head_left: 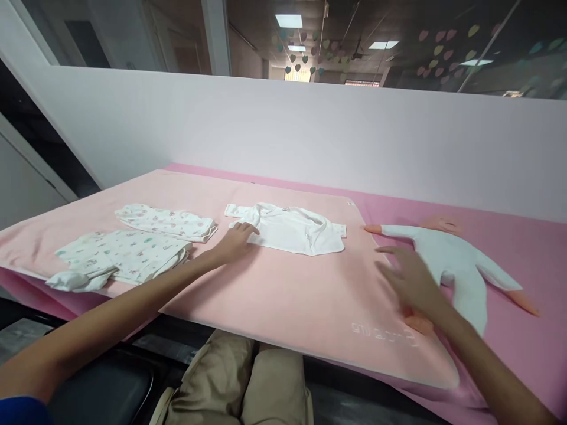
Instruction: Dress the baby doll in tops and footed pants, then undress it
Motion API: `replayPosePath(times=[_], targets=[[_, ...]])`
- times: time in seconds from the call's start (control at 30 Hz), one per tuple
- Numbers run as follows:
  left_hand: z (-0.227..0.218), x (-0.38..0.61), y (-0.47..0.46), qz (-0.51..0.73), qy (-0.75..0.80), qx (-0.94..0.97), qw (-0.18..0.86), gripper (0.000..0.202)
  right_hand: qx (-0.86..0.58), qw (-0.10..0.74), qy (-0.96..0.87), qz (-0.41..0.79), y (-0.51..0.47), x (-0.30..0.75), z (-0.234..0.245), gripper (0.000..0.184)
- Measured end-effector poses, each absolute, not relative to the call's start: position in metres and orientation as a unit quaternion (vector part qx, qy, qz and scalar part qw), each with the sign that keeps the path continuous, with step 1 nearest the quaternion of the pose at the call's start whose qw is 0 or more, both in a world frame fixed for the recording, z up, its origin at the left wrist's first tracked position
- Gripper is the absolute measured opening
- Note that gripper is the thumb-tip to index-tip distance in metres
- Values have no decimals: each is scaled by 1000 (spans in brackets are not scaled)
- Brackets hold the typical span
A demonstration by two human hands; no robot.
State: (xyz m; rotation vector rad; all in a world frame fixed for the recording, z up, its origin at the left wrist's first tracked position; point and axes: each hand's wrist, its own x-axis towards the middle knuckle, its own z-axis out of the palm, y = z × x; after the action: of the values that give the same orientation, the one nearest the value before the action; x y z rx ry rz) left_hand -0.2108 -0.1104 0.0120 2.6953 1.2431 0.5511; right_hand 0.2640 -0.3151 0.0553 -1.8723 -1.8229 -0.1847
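My left hand (234, 242) is lying open, fingertips touching the white top (292, 229) just right of it, while my right hand (410, 280), fingers spread and empty, is hovering with the doll (456, 260) immediately to its right.

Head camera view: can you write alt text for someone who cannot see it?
A seated person's left hand touches a white baby top laid flat on a pink blanket, while the blurred, open right hand is beside a doll in a white suit. Two folded patterned baby garments lie farther left.
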Motion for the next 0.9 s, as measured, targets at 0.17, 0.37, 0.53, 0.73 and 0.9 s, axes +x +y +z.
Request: replayPosePath(times=[0.17, 0.37, 0.53, 0.73, 0.9], targets=[[6, -244, -90, 63, 467, 881, -32, 28, -578, 208, -789, -1, -255, 189, 10, 32], [9, -224, -79, 6, 380, 914, -140, 30, -576, 155, -802, -17, -197, 158, 1, 30], [18, -236, -83, 19, 348, 921, -174, 28, -585, 137, -799, 7, -203, 145, 28, 29], [44, -306, -136, 77, 243, 950, -181, 40, -535, 145, -831, 49, -276, 132, 73, 32], [53, -356, -195, 80, 154, 972, -161, 39, -476, 57, -873, 85, -345, 112, 89, 34]])
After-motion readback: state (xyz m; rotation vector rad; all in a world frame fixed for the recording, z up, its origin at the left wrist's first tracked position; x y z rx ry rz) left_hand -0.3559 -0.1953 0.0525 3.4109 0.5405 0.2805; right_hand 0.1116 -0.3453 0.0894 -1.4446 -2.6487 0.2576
